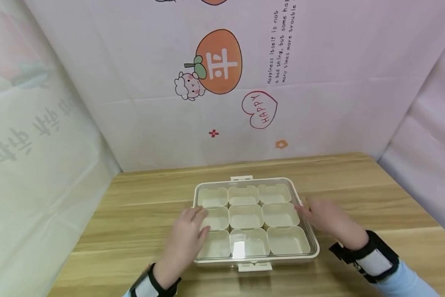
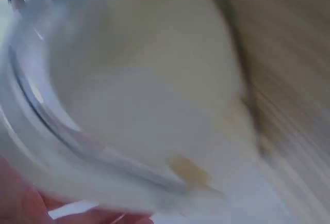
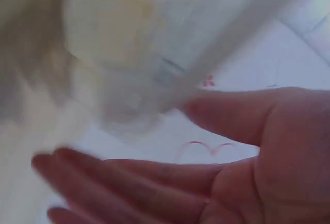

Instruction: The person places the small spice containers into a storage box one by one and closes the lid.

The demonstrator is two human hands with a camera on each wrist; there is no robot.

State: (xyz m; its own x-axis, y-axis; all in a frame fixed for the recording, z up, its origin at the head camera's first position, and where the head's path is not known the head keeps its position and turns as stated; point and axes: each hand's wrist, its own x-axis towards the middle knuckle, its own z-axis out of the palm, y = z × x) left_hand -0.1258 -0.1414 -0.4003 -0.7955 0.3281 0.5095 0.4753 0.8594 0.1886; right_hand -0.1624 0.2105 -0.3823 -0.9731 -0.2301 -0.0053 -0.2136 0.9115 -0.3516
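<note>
A cream storage box [image 1: 257,261] with a clear lid lies on the wooden table, several small cream cups [image 1: 246,216] showing through in rows. On its left side my left hand [image 1: 185,235] touches the rim, fingertips and thumb over the lid's edge. Past the right rim is my right hand [image 1: 328,218], its thumb side at the edge. The right wrist view shows that hand [image 3: 232,157] with thumb and fingers spread apart, thumb tip close against the blurred box [image 3: 113,28]. Fingers [image 2: 31,203] of the left hand appear below the box wall [image 2: 67,167] in the left wrist view.
Pale latch tabs stick out from the box's front [image 1: 254,267] and back [image 1: 241,178]. A printed white cloth [image 1: 152,128] hangs behind the wooden table [image 1: 140,210], with more cloth at left [image 1: 40,185] and right [image 1: 427,161].
</note>
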